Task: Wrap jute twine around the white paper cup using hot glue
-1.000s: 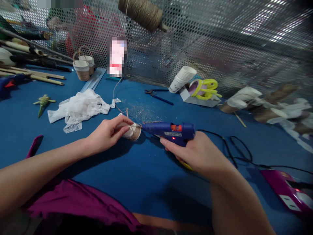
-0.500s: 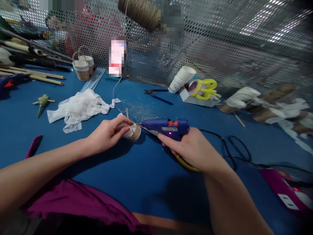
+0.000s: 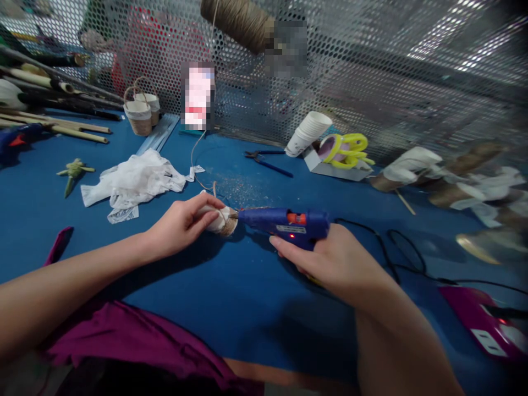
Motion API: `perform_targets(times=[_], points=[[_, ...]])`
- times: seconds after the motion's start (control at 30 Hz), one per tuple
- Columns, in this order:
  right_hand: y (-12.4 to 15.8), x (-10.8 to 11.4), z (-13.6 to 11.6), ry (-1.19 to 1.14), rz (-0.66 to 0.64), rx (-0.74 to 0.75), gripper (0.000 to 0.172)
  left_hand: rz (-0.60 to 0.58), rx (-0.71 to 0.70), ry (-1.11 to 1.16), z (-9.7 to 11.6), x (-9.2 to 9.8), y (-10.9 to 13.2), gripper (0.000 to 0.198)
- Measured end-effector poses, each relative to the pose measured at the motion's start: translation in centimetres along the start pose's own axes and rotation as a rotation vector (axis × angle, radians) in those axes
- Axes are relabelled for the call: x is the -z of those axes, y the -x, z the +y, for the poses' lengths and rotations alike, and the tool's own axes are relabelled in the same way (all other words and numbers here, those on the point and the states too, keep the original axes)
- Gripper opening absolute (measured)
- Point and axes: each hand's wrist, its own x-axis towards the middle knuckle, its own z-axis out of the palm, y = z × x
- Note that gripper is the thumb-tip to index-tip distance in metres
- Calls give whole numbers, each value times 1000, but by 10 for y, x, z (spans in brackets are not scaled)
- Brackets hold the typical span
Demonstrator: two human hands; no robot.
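My left hand [image 3: 185, 223] grips a small white paper cup [image 3: 227, 223], tipped on its side, with brown twine wound round its rim end. From the cup a strand of twine [image 3: 197, 144] runs back and up toward the large twine spool [image 3: 239, 25] above. A blue hot glue gun [image 3: 280, 223] with a lit red light is held in my right hand [image 3: 338, 256]. Its metal nozzle meets the cup's side near the twine; whether glue is coming out cannot be made out. My left fingers partly cover the cup.
White lace fabric [image 3: 140, 179] lies to the left, near two twine-wrapped baskets [image 3: 139, 118]. Pliers [image 3: 270, 162], stacked paper cups [image 3: 308, 133] and a box with yellow-handled scissors [image 3: 340, 165] sit behind. A black cord [image 3: 381, 247] and purple power strip [image 3: 478, 319] are at right.
The glue gun and my right hand have shifted slightly right and down, and the nozzle now lies against the cup's side. My left hand has stayed put on the cup.
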Motion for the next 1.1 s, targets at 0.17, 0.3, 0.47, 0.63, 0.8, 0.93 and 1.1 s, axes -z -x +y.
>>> perform_targets(times=[0.17,0.3,0.47,0.63,0.8,0.93,1.1], points=[[0,0,0,-10,-10,-24,31,1,10,9,0,0,0,24],[-2,0,0,11,26,-30,29,6,7,1,0,0,-1,23],[-2,0,-1,-10,17,-26,29,11,4,-4,2,0,-1,22],[2,0,-1,-61,-17,-3,28,21,8,5,1,0,-1,23],[4,-2,-7,-111,-37,4,17,19,43,-41,-1,0,-1,26],[3,-2,-8,-110,-19,-9,14,14,39,-30,-1,0,0,26],[-1,-2,0,-37,3,-56,24,5,8,-12,-1,0,0,25]])
